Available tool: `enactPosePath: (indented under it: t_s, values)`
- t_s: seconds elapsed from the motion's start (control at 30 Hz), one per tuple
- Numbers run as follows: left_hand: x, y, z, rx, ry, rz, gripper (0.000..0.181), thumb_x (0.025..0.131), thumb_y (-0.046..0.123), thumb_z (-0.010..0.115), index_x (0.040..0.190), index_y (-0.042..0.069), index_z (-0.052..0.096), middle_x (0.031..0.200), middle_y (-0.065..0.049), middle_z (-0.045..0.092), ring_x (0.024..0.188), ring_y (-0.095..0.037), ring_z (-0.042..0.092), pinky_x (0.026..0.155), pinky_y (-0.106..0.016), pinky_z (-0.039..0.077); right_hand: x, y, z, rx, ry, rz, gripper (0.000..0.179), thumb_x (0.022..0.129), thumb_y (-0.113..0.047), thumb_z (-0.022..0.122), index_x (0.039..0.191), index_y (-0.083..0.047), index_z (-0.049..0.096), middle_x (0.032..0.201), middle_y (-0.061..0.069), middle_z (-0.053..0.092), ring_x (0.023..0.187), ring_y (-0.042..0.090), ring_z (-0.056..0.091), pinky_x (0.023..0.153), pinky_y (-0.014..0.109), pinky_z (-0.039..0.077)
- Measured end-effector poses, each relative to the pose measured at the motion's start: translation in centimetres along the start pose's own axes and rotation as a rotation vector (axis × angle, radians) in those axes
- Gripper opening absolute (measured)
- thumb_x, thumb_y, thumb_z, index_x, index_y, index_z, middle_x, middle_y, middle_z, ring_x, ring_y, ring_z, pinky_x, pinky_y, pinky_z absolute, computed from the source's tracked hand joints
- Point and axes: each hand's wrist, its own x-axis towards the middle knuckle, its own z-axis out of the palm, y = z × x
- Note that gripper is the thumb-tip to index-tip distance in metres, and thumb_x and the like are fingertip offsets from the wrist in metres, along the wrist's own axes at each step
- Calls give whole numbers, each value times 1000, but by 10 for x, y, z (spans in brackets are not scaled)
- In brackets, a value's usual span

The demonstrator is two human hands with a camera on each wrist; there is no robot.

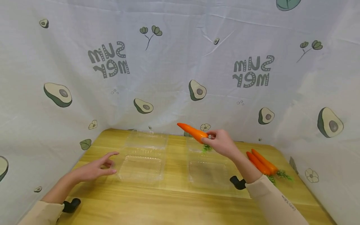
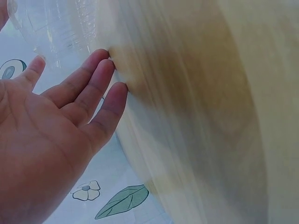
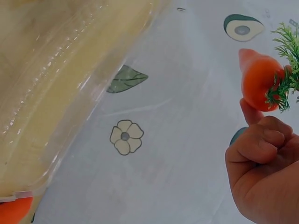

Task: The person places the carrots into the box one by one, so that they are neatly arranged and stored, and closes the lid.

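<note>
My right hand (image 1: 222, 143) pinches an orange carrot (image 1: 192, 131) by its thick end, above the back of the right clear plastic box (image 1: 209, 172). The carrot's tip points up and left, and its green leaves (image 1: 207, 148) hang under the fingers. In the right wrist view the carrot (image 3: 261, 81) shows its rounded end. Beside the left clear plastic box (image 1: 140, 168), my left hand (image 1: 97, 168) holds nothing, fingers spread toward the box's left side. The left wrist view shows the left hand (image 2: 70, 107) with relaxed fingers. Both boxes have their lids raised at the back.
Two more carrots (image 1: 261, 162) with green leaves lie side by side at the right of the wooden table (image 1: 157, 204). A white curtain (image 1: 168, 68) printed with avocados and flowers hangs behind and along both sides of the table.
</note>
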Motion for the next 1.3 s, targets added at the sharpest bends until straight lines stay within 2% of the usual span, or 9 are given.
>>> enactPosePath:
  t_s: [0.23,0.5,0.9,1.17,1.3]
  values:
    - [-2,-2,1,7,4,-6,76,102,27,61,159,7,16,137,-30,51,128,-46,49,96,-59,47,4,-13,6,-35,-31,-45,40,90,-30,71,118,-1,70,61,-2,33,53,15,31,51,27,25]
    - [-1,-4,4,-3,5,-4,75,102,28,60,159,7,16,138,-30,51,129,-46,49,97,-58,47,13,-26,20,-85,-66,-116,32,87,-30,69,105,-4,74,63,-2,39,52,14,35,51,26,27]
    - [-1,-3,1,-9,11,3,75,102,26,61,160,9,16,138,-28,51,129,-45,49,97,-59,46,27,-52,37,-114,-180,-157,35,87,-29,69,111,-5,74,58,-3,43,47,12,34,49,25,27]
    - [-1,-4,1,-6,5,-3,76,102,27,60,160,9,15,138,-28,50,129,-46,48,97,-59,46,34,-62,54,-136,-236,-218,28,86,-31,70,102,-8,75,53,-6,36,46,11,32,48,25,25]
    - [0,-3,1,-1,5,-9,75,102,27,60,160,10,15,138,-28,50,129,-45,49,96,-59,46,39,-69,62,-160,-250,-260,25,85,-30,70,96,-8,75,52,-7,37,45,10,33,47,24,25]
